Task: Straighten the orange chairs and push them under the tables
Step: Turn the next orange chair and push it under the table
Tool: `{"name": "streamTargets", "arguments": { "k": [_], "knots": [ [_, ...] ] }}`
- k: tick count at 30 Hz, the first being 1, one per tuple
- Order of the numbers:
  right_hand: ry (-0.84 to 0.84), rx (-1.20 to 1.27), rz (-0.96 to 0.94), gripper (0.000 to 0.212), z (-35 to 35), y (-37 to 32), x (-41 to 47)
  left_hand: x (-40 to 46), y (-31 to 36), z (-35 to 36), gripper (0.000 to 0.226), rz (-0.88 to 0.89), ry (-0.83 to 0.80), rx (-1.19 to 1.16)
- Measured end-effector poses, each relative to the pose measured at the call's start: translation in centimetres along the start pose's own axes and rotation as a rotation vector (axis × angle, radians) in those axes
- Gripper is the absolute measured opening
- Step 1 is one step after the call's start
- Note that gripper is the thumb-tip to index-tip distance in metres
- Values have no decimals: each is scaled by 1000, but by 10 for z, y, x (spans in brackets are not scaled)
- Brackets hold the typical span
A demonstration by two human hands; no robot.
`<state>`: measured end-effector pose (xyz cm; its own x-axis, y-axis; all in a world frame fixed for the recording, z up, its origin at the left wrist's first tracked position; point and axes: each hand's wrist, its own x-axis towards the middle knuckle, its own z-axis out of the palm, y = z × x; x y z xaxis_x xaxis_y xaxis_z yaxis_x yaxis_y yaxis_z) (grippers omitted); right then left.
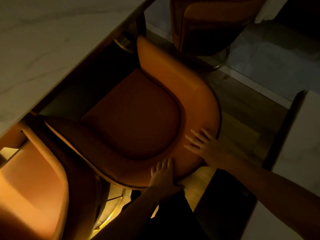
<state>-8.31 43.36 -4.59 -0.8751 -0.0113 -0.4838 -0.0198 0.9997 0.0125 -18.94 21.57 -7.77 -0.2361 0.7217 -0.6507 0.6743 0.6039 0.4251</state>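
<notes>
An orange chair (135,115) with a curved, padded backrest stands in the middle of the view, its seat front close to the edge of a pale marble table (43,40). My left hand (163,175) grips the top of the backrest, fingers curled over the rim. My right hand (206,148) lies flat on the backrest a little to the right, fingers spread. A second orange chair (31,187) stands at the lower left, partly under the same table. A third orange chair (204,26) stands at the top, near the table's far end.
Another pale table (297,135) with a dark edge runs along the right side. The floor (242,108) between the tables is wood and light tile. The room is dim. Gold chair legs (112,212) show below the backrest.
</notes>
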Motion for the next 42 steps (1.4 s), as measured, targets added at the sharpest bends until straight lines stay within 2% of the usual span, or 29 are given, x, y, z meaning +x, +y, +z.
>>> {"name": "streamTargets", "arguments": {
  "k": [4,9,13,15,21,28,34,39,42],
  "knots": [
    [-63,-14,-23,77,4,4,7,6,3,3,108,-94,-39,-27],
    [3,-15,-73,63,24,6,11,5,-2,7,92,-90,49,-31],
    [80,-71,-175,50,19,15,15,5,-10,2,92,-55,62,-54],
    [65,-62,-212,54,10,21,25,9,-13,-4,92,-64,57,-84],
    [-18,-28,-123,70,-30,49,85,42,-29,-47,91,-132,251,-153],
    [9,-5,-85,72,-58,65,113,64,-30,-75,96,-205,182,-199],
    [-21,-13,-97,74,-54,67,114,70,-32,-76,107,-200,123,-191],
    [-48,-11,-85,83,-50,66,118,73,-34,-72,106,-195,111,-205],
    [-62,17,-76,81,-49,66,119,73,-37,-73,105,-176,105,-214]
  ]
}}
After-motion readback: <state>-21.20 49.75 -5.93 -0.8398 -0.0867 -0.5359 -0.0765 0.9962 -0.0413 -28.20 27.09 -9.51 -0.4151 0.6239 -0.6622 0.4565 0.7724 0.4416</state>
